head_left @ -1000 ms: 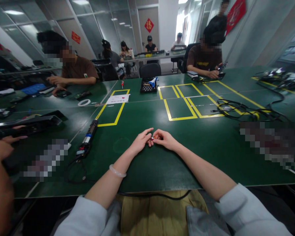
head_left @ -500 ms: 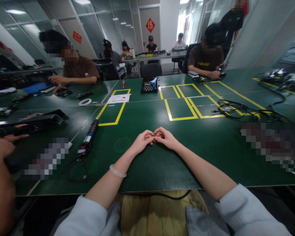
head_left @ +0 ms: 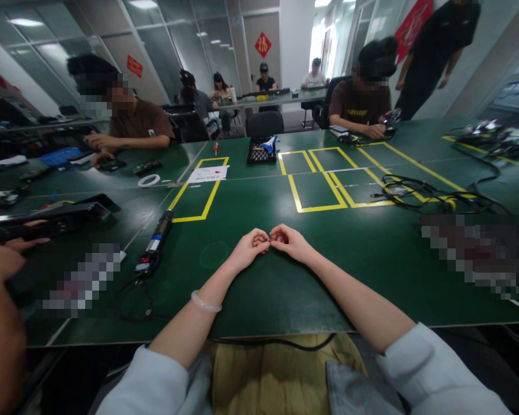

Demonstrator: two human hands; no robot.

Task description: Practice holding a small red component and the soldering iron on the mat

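Above the green table (head_left: 259,300), my left hand (head_left: 249,249) and my right hand (head_left: 290,242) meet at their fingertips. Both are closed in a pinch around a small red-orange piece (head_left: 273,238). Most of it is hidden by the fingers, and its kind is too small to make out. Nearest on the left lies a dark cylindrical device (head_left: 156,241) with a silver-and-blue band, a red part at its lower end and a thin black cable.
Yellow tape outlines (head_left: 322,208) mark the table ahead. A black tray (head_left: 262,154) holds a blue-and-white item. A red-handled screwdriver (head_left: 216,148), a paper sheet (head_left: 207,174), a tape roll (head_left: 149,180) and tangled black cables (head_left: 409,190) lie around. A co-worker's arm (head_left: 2,276) is at left.
My hands stay nearly in place, with fingertips shifting slightly around the small piece. At the far right, a standing person has moved rightward.
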